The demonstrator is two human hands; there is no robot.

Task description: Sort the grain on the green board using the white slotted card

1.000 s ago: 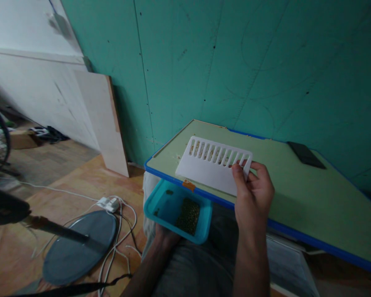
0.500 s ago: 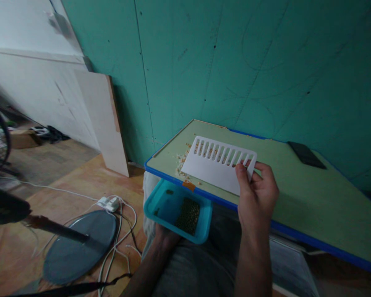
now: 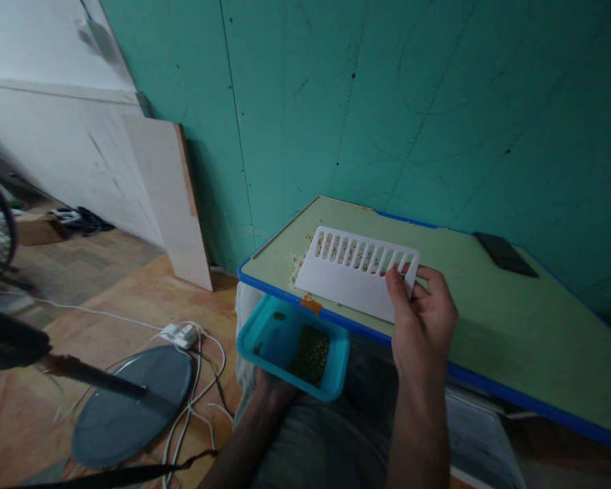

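My right hand (image 3: 425, 299) pinches the right end of a white slotted plastic scraper (image 3: 346, 282), thumb on top. The scraper is tilted over the left part of the pale green tabletop (image 3: 493, 319). Small yellowish crumbs (image 3: 296, 268) lie by its left edge and show through its slots. Below the table's blue front edge, my left hand (image 3: 275, 388) is under a turquoise plastic tub (image 3: 262, 333), its fingers mostly hidden by the tub. Small dark green grains (image 3: 310, 353) are heaped in the right part of the tub.
A dark flat phone-like object (image 3: 505, 255) lies at the table's back right. The green wall (image 3: 295, 122) stands behind the table. On the floor at left are a round grey stand base (image 3: 132, 407), a white power strip (image 3: 179, 335) and loose cables.
The scraper in my right hand has shifted slightly left and toward the front edge. More crumbs show through its slots. The tub and my left hand look unmoved.
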